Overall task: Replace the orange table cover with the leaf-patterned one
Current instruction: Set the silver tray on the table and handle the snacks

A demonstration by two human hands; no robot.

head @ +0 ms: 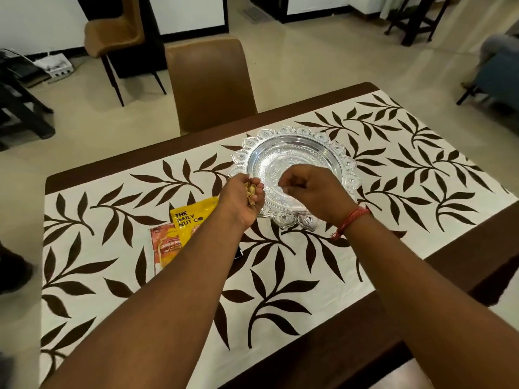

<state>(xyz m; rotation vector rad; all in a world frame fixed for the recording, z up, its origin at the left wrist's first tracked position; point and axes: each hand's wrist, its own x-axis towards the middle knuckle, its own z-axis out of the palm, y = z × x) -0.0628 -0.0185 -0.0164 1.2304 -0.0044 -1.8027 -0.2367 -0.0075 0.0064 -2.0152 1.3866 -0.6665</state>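
Note:
The leaf-patterned cover [280, 276], cream with dark brown leaves, lies flat across the dark wooden table [449, 265]. No orange cover is in view. An ornate silver bowl [309, 147] stands on the cover near the far edge. My left hand [241, 203] hovers at the bowl's left rim, cupped around several pale nuts [250, 192]. My right hand [306, 189] is over the bowl's near side with its fingers curled in; whether anything is between them is hidden.
A yellow nut packet [188, 220] and a red snack packet [164, 245] lie on the cover left of the bowl, partly under my left arm. A brown chair [210, 82] stands at the table's far side; another chair [115, 32] is behind it.

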